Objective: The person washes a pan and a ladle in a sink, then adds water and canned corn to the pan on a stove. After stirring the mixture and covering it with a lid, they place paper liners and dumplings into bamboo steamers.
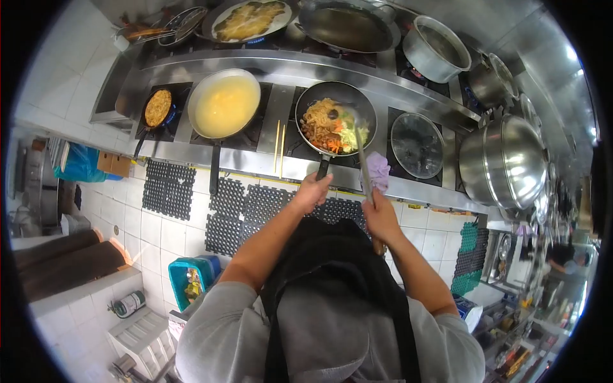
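Note:
My left hand (313,193) is wrapped round the black handle of a frying pan (349,91) on the front burner. Inside the pan lie noodles (321,115), shredded carrot, pale green cabbage and a dark piece. My right hand (381,217) grips a long-handled metal ladle (365,169) with a wooden end. The ladle's head reaches into the right side of the pan, where it is blurred against the food. A crumpled lilac cloth (378,170) lies on the stove edge just beyond my right hand. Left of the pan rest two pale chopsticks (279,150).
A pan of yellow liquid (225,105) and a small pan with a browned pancake (158,108) stand to the left. On the right are a glass lid (417,145) and a large steel domed pot (504,161). Behind, a raised row holds a grey pot (436,48) and wide pans.

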The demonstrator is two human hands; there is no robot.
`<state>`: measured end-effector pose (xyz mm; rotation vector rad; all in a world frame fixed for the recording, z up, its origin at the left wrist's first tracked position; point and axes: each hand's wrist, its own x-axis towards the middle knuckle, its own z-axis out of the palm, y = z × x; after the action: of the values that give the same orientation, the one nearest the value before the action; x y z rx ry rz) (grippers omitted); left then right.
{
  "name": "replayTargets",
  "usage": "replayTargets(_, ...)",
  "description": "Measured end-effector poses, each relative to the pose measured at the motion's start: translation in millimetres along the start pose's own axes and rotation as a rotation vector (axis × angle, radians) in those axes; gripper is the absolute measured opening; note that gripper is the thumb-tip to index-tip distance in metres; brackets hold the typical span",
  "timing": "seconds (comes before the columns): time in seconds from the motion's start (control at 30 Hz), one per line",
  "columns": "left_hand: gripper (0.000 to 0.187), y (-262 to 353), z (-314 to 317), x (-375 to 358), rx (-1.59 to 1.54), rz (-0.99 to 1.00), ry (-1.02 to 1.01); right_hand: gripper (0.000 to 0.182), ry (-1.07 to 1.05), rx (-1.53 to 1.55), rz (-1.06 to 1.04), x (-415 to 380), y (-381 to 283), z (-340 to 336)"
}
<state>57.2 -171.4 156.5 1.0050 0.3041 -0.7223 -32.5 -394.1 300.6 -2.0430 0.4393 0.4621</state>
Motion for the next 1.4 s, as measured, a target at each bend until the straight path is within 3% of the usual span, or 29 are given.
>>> replayTargets(0.13, 0.029, -18, 24, 2, 0.082, 0.037, 0.066, 0.046, -0.114, 0.195, 0.021, -32, -35, -30)
replayTargets(0.17, 0.029, -21, 26, 3, 0.042, 0.036, 0.061, 0.046, -0.001, 0.055, -0.141, -20, -18, -30)
replayTargets(0.27, 0.029, -26, 27, 2, -0.013, 0.018, 0.042, 0.033, 0.197, -0.136, -0.327, -1, 0, -19)
replayTargets(0.33, 0.029, -21, 24, 5, -0.018, 0.008, 0.03, 0.023, -0.027, 0.151, 0.07, -9, -17, -10)
replayTargets(0.5, 0.033, -9, 18, 4, -0.061, -0.066, -0.006, 0.017, -0.141, 0.264, 0.078, -68, -73, -18)
replayTargets(0.53, 0.033, -9, 12, 1, -0.062, -0.072, -0.004, 0.017, -0.158, 0.22, 0.024, -77, -79, -28)
replayTargets(0.57, 0.033, -5, 7, -1, -0.069, -0.071, -0.014, 0.034, -0.148, 0.161, 0.035, -89, -85, -36)
replayTargets(0.6, 0.034, 0, 2, -4, -0.078, -0.067, -0.024, 0.034, -0.149, 0.163, 0.033, -96, -75, -40)
replayTargets(0.63, 0.034, 3, -2, -6, -0.026, -0.06, -0.022, 0.041, -0.093, -0.044, -0.071, -104, -64, -43)
replayTargets(0.73, 0.033, 6, -10, -7, 0.036, -0.064, -0.025, 0.055, -0.055, -0.308, -0.122, -108, -55, -43)
replayTargets(0.83, 0.034, 5, -14, -7, 0.064, -0.06, -0.028, 0.059, -0.073, -0.486, -0.034, -81, -34, -37)
replayTargets(0.9, 0.034, 9, -16, -10, 0.067, -0.08, -0.009, 0.062, 0.035, -0.668, -0.177, -71, -26, -47)
replayTargets(1.03, 0.035, 26, -25, -19, 0.073, -0.148, -0.043, 0.063, -0.112, -0.603, -0.157, -104, -63, -100)
replayTargets(1.27, 0.034, 30, -25, -20, 0.059, -0.161, -0.041, 0.061, -0.024, -0.713, -0.271, -48, -14, -80)
replayTargets(1.4, 0.031, 26, -27, -19, 0.002, -0.18, -0.026, 0.061, -0.116, -0.542, -0.227, -94, -66, -108)
